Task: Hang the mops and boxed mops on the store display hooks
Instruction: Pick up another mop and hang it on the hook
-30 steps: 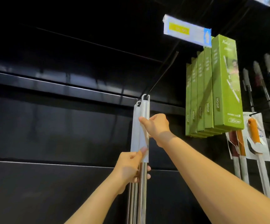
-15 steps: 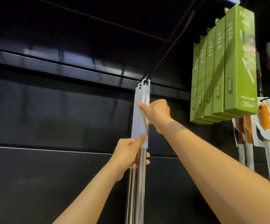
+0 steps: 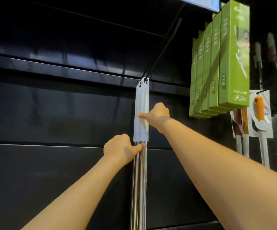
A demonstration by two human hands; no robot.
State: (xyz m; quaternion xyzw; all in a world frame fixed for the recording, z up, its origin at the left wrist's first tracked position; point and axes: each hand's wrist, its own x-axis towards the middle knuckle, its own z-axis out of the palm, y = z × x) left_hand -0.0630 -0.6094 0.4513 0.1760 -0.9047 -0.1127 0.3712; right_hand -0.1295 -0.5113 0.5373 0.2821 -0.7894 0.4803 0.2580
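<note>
Several mops (image 3: 141, 113) with grey plastic grips and chrome poles hang together from a black display hook (image 3: 163, 47) at the middle of the dark wall panel (image 3: 59, 105). The right hand (image 3: 156, 113) pinches the grey grips, thumb across their front and fingers curled behind. The left hand (image 3: 122, 148) grips the chrome poles just below the grips, thumb pressed on the front pole. Green boxed mops (image 3: 224, 63) hang near the panel's upper right corner, above carded tools (image 3: 259, 112) with orange handles.
</note>
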